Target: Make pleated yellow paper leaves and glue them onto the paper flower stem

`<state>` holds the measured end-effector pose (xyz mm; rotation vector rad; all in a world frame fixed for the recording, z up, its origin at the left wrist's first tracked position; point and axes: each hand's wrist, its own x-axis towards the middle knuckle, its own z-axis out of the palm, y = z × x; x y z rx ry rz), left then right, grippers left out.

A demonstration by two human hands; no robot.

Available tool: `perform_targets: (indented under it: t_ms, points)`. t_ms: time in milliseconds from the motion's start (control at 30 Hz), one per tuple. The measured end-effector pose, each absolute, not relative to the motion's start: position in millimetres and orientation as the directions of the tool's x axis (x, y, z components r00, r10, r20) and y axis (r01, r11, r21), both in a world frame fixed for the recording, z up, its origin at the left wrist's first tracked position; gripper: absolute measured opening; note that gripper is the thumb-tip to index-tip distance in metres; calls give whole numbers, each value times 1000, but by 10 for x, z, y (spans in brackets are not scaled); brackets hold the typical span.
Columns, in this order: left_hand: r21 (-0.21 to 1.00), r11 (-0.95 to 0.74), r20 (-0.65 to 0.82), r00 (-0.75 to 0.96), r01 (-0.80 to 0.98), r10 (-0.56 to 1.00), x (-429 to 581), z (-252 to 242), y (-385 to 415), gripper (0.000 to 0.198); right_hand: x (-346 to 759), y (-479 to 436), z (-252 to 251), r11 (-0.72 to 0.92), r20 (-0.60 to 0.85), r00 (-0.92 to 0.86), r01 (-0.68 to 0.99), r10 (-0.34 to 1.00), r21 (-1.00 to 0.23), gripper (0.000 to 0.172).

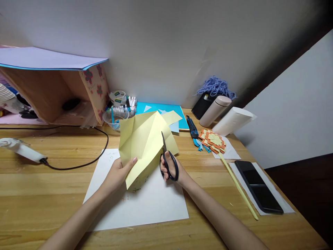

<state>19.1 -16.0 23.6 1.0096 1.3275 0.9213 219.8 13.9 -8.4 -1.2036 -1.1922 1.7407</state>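
A creased sheet of pale yellow paper (pixel 140 139) is held up by my left hand (pixel 121 173), whose thumb presses on its lower left part. In my right hand (pixel 170 165) is a pair of scissors (pixel 173 173) with black handles, fingers through the loops. The scissor blades point upward and lie at the yellow paper's right part, where a cut edge runs down to the lower left. Beneath both hands a white sheet (pixel 156 211) with small marks lies on the wooden table (pixel 52 198).
At right are a paper flower (pixel 213 139) on a yellow stem, a phone (pixel 258 187), a utility knife (pixel 191 126) and a thermos (pixel 215 110). A blue folder (pixel 182 119) with paper scraps, a plastic bowl (pixel 116 118), markers (pixel 132 103) and a cardboard box (pixel 93 90) stand behind. A cable (pixel 62 169) lies left.
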Motion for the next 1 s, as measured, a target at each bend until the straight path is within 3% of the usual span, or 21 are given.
perform_targets:
  t_ms: [433, 600, 1000]
  points:
    - [944, 328, -329, 10, 28, 944, 214, 250, -170, 60, 2184, 125, -84, -373, -328, -333, -79, 884, -924, 67]
    - [936, 351, -350, 74, 0, 934, 232, 235, -188, 58, 2209, 158, -106, -407, -361, -328, -81, 873, -910, 69]
    - [931, 365, -362, 66, -25, 930, 269, 302, -207, 59, 2219, 153, -72, -370, -342, -285, -48, 895, -928, 64]
